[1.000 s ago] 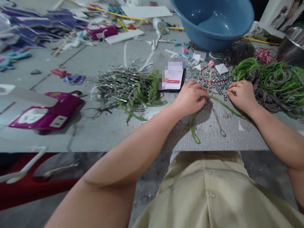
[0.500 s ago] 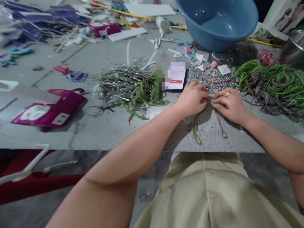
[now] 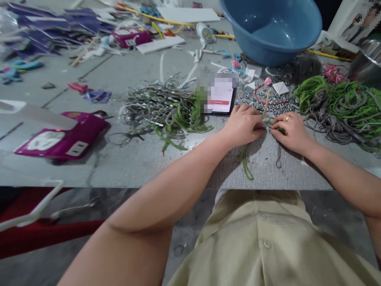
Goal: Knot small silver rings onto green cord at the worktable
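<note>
My left hand (image 3: 242, 125) and right hand (image 3: 290, 131) pinching a green cord (image 3: 245, 165), stick (image 3: 266, 103) between them, phone (image 3: 222, 99) behind, cord piles (image 3: 342, 103) just right

Left hand (image 3: 242, 126) and right hand (image 3: 290, 131) are covering the spot where the green cord (image 3: 245, 165) and grey cord (image 3: 278, 159) meet, so the grip and any knot are staying hidden. Fingertips of both hands are curling under, out of sight. The wooden stick (image 3: 266, 101) is disappearing at its lower end behind the hands. The phone (image 3: 220, 97) screen is showing as blurred blocks, unreadable. The small metal pieces (image 3: 275, 104) are too tiny to tell their shape. The blue basin (image 3: 270, 28) is getting cut by the top edge, the metal bowl (image 3: 367, 55) by the right edge. The far-right top corner is blurring out.
</note>
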A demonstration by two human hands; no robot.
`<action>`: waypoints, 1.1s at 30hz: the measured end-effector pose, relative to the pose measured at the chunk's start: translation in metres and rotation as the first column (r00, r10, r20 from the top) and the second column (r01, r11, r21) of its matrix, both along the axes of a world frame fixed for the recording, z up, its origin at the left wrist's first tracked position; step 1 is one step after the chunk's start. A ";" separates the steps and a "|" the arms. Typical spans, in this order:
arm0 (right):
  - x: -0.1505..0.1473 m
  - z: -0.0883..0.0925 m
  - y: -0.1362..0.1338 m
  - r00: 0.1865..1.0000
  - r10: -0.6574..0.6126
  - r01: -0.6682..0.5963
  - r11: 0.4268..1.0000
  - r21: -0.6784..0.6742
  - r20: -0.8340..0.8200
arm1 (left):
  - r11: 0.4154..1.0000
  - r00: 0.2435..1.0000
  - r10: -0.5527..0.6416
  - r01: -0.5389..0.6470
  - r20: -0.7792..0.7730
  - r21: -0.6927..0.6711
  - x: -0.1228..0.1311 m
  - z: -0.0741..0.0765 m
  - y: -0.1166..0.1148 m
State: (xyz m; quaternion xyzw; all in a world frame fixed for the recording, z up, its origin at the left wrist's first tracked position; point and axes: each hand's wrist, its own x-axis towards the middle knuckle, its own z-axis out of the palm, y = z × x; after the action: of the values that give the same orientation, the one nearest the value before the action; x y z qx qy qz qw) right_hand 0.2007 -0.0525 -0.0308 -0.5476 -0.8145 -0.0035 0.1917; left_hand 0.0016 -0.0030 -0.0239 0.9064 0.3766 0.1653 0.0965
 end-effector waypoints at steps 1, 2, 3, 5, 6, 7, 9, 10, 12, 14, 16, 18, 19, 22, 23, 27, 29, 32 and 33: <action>0.000 0.001 0.000 1.000 0.000 0.000 1.000 0.002 0.001 | 1.000 1.000 -0.003 0.003 -0.005 0.002 0.000 0.000 0.000; 0.000 0.003 0.001 1.000 0.001 -0.001 1.000 0.007 0.002 | 1.000 1.000 -0.010 0.010 -0.006 0.004 0.000 0.000 0.000; -0.001 0.004 0.002 1.000 0.003 -0.003 1.000 0.012 0.004 | 1.000 1.000 -0.016 0.016 -0.007 0.006 0.000 0.000 0.000; -0.003 0.007 0.003 1.000 0.007 -0.007 1.000 0.011 0.014 | 1.000 1.000 -0.027 0.027 -0.013 -0.003 0.000 0.001 0.000; -0.004 0.008 0.004 1.000 0.009 -0.010 1.000 0.005 0.022 | 1.000 1.000 -0.026 0.026 -0.017 -0.010 0.000 0.001 0.000; -0.006 0.009 0.005 0.999 0.013 -0.013 1.000 -0.005 0.031 | 1.000 0.999 -0.024 0.023 -0.021 -0.018 0.000 0.002 0.000; -0.009 0.009 0.006 0.999 0.012 -0.011 1.000 -0.025 0.049 | 0.999 1.000 -0.016 0.015 -0.024 -0.034 0.000 0.002 0.000; -0.010 0.007 0.006 0.999 0.004 -0.003 1.000 -0.030 0.055 | 0.999 1.000 -0.014 0.013 -0.018 -0.038 0.000 0.002 0.000; -0.012 0.004 0.007 0.999 -0.021 0.022 0.999 -0.025 0.047 | 0.999 1.000 -0.014 0.014 0.005 -0.030 0.000 0.000 0.001; -0.012 0.000 0.007 0.999 -0.043 0.043 0.999 -0.001 0.013 | 1.000 1.000 -0.016 0.017 0.025 -0.018 -0.001 -0.001 0.001; -0.011 -0.004 0.007 0.999 -0.046 0.046 0.999 0.028 -0.017 | 1.000 0.999 -0.013 0.014 0.029 -0.022 -0.001 -0.001 0.001; -0.010 -0.005 0.007 0.999 -0.034 0.035 0.998 0.045 -0.021 | 0.999 1.000 -0.008 0.009 0.028 -0.034 -0.001 -0.001 0.001; -0.009 -0.006 0.007 0.999 -0.029 0.030 0.998 0.048 -0.015 | 0.999 1.000 -0.006 0.007 0.028 -0.037 -0.001 0.000 0.001; -0.008 -0.005 0.008 1.000 -0.024 0.025 0.999 0.041 -0.006 | 0.999 1.000 0.000 0.001 0.024 -0.049 -0.001 0.001 0.000; -0.007 -0.005 0.008 1.000 -0.023 0.024 0.999 0.038 -0.010 | 0.999 1.000 0.001 0.000 0.022 -0.054 -0.001 0.002 0.000; -0.005 -0.007 0.009 0.999 -0.018 0.019 0.999 0.039 -0.035 | 0.998 0.999 -0.006 0.008 0.035 -0.056 -0.001 0.001 0.000; -0.005 -0.007 0.009 0.999 -0.018 0.019 0.999 0.037 -0.040 | 0.999 0.999 -0.007 0.009 0.042 -0.049 -0.001 0.000 0.000; -0.008 -0.007 0.009 0.999 -0.014 0.015 1.000 0.023 -0.033 | 0.999 0.999 -0.002 0.004 0.044 -0.040 0.000 0.000 -0.001; -0.009 -0.007 0.009 0.999 -0.013 0.014 1.000 0.019 -0.031 | 0.999 0.999 0.000 0.001 0.045 -0.037 0.000 0.001 -0.001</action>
State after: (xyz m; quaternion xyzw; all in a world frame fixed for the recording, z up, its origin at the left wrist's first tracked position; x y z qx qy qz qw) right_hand 0.1918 -0.0439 -0.0383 -0.5511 -0.8077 -0.0043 0.2095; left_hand 0.0020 -0.0040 -0.0232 0.9006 0.3771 0.1786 0.1217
